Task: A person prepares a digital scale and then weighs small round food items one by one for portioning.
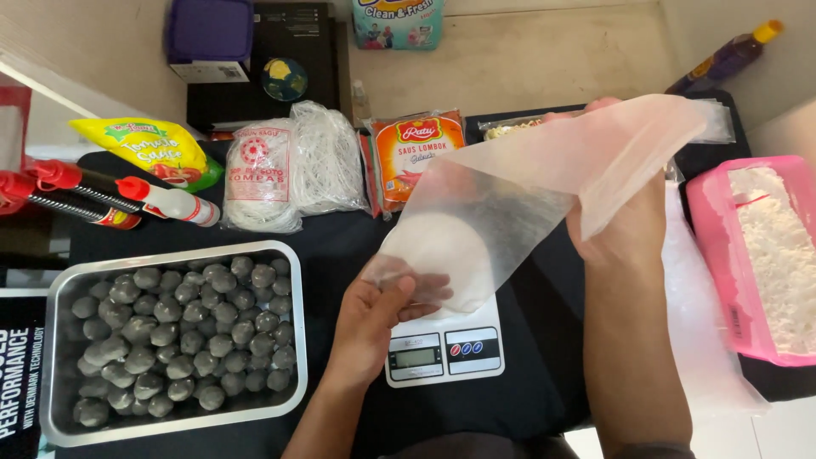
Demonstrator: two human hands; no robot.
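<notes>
Both hands are up on the clear plastic bag [518,191], which hangs stretched just above the kitchen scale [444,347]. The left hand [378,310] pinches the bag's lower corner, its fingers [425,287] closed on the film; the right hand [616,212] grips the upper edge, closed too, half veiled by plastic. That bag looks feather-light, limp and slippery, apt to cling shut, so the edges seem the place to hold. Left of the scale sits the metal tray [51,357] of grey balls [183,331]; right of it, the pink tub [710,255] of white flour.
</notes>
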